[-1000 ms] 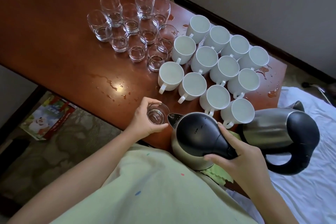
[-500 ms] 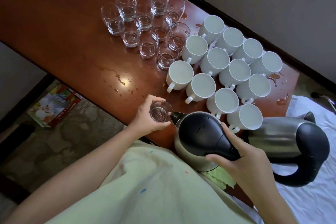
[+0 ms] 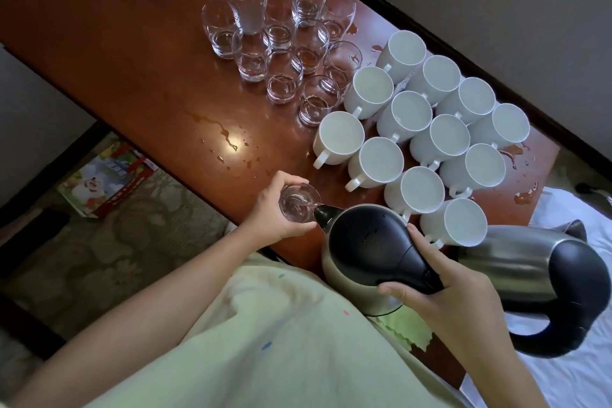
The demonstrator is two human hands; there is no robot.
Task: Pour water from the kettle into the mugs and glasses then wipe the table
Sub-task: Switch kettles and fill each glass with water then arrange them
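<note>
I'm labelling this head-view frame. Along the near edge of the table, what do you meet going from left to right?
Left hand gripping a small glass → spout of the kettle being tipped into it → right hand on that kettle's handle → second kettle lying at the far right.

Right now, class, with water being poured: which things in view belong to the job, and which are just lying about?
Belonging to the job:
- kettle, gripped by the right hand
- glass, held by the left hand
- the other glasses
- white mugs
- green cloth, for wiping
- wet table

Just lying about:
- second kettle
- picture box on the floor
</note>
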